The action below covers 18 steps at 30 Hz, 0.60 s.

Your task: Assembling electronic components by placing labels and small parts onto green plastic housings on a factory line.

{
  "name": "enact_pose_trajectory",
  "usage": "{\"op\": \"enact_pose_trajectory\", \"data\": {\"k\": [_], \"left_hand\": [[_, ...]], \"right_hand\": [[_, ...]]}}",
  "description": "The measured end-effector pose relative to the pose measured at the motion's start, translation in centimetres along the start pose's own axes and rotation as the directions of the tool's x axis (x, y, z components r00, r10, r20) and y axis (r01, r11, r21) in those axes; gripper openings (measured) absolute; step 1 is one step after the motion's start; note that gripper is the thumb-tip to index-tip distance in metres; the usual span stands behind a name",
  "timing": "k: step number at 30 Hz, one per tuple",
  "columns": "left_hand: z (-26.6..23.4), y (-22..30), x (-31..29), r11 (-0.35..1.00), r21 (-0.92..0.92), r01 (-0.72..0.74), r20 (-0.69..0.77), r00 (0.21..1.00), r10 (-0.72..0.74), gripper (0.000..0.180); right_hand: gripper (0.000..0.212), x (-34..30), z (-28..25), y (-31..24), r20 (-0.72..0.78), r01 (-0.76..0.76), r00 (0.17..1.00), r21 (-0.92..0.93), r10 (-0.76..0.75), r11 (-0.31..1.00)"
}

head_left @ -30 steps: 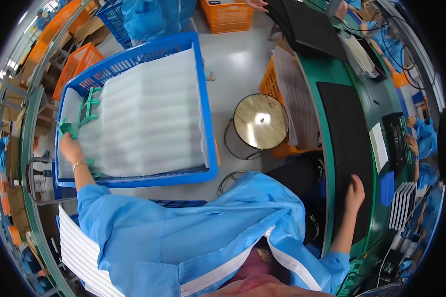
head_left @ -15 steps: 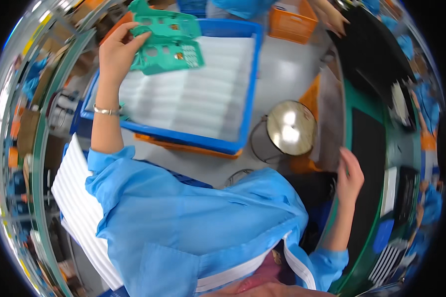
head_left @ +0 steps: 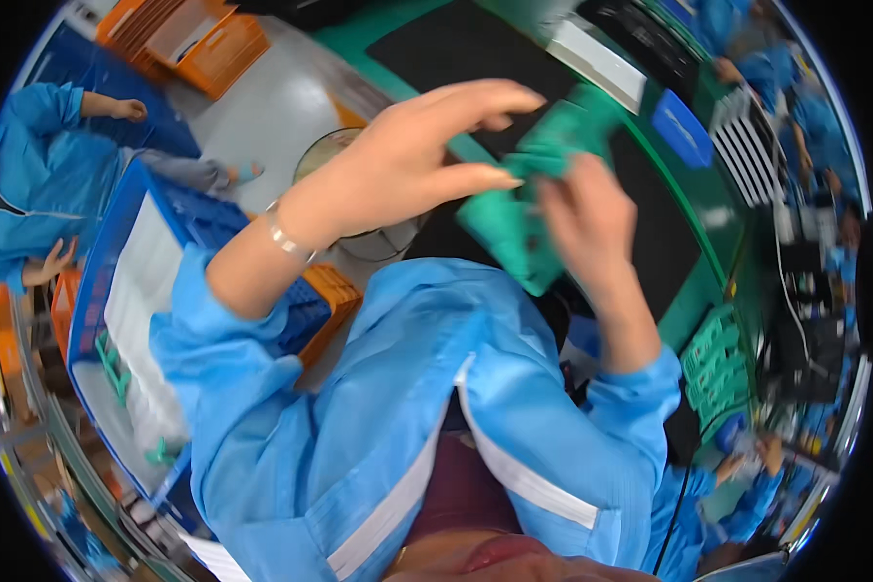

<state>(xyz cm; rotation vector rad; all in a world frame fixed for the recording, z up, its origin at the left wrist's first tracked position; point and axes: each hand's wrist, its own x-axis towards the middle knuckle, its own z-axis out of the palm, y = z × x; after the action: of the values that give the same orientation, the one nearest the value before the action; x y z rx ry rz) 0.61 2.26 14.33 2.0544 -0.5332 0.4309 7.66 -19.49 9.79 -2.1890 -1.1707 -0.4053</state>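
Note:
A green moulded plastic part (head_left: 538, 155) is in front of me over the black mat (head_left: 456, 58) of the workbench, blurred by motion. My right hand (head_left: 597, 218) grips it near its middle, the fingers closed on it. My left hand (head_left: 407, 155) is just left of the part, thumb and fingers spread apart. Its thumb tip overlaps the part's edge; whether they touch I cannot tell.
To the left stands a blue bin (head_left: 131, 184) lined with white foam, with small green pieces inside. A round stool (head_left: 330, 155) is beside the bench. On the bench lie a white box (head_left: 597, 63), a blue tray (head_left: 684, 126) and another green part (head_left: 716, 364). Co-workers are at both sides.
I have turned right, from the foam-lined bin to the bench. The green part has come along and passed from my left hand to my right. My left hand has opened.

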Motion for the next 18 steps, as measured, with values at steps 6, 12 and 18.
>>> {"op": "enact_pose_trajectory", "data": {"k": [6, 12, 18], "left_hand": [[-8.4, -6.5, -7.9, 0.923, 0.164, 0.348, -0.413, 0.874, -0.256, 0.021], [-22.8, -5.8, -30.3, 0.406, 0.373, 0.834, -0.908, 0.418, -0.024, 0.019], [-25.4, -2.4, -52.2, -0.298, 0.073, 0.952, -0.996, 0.057, -0.061, 0.025]], "right_hand": [[0.042, -10.9, -5.0, 18.2, -0.084, -0.691, 0.710, -0.274, 0.699, 0.669], [0.050, -17.5, -3.1, 36.0, 0.129, -0.698, 0.605, -0.390, 0.786, 0.601], [0.030, -21.8, -8.3, 48.7, 0.341, 0.224, 0.699, -0.939, 0.629, 0.260]]}}
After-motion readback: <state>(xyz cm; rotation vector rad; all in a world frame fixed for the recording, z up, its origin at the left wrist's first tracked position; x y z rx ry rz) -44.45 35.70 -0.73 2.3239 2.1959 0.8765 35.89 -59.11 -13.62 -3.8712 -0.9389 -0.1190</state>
